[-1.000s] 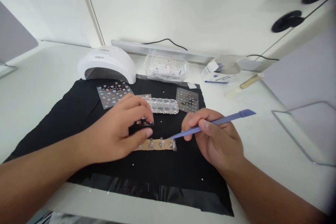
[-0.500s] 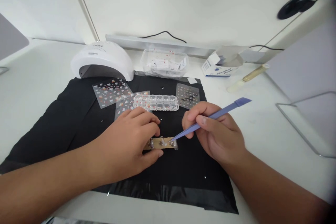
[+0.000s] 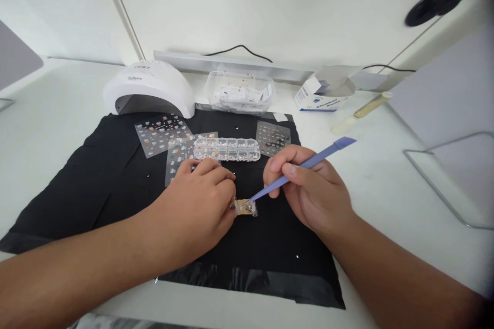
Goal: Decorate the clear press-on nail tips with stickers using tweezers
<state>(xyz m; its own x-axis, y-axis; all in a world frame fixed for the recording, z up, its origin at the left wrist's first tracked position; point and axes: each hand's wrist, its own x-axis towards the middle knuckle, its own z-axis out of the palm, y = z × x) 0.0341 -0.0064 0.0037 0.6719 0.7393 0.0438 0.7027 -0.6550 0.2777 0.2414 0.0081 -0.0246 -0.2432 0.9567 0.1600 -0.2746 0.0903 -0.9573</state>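
Observation:
My right hand (image 3: 314, 185) grips a pair of blue-purple tweezers (image 3: 304, 167) much like a pen, its slim points angled down to the left. Those points touch or hover just over a short tan strip (image 3: 243, 207) on the black mat, and I cannot tell which. Small clear nail-like pieces and shiny metal bits (image 3: 252, 208) sit along the strip. My left hand (image 3: 200, 200) is closed over the strip's left part, thumb and fingers drawn together, hiding that end. Whatever the tweezer points pinch is too small to make out.
A clear compartment case (image 3: 227, 149) of tiny decorations lies behind the hands, with sticker sheets (image 3: 162, 133) around it on the black mat (image 3: 127, 180). Farther back stand a white nail lamp (image 3: 150, 87), a clear plastic tub (image 3: 239, 92), an alcohol-pad box (image 3: 324, 92) and a brush-like tool (image 3: 363, 110).
My left thumb and fingers have closed in and slid right along the strip, covering more of it. The tweezers stay near the strip. The view has shifted slightly.

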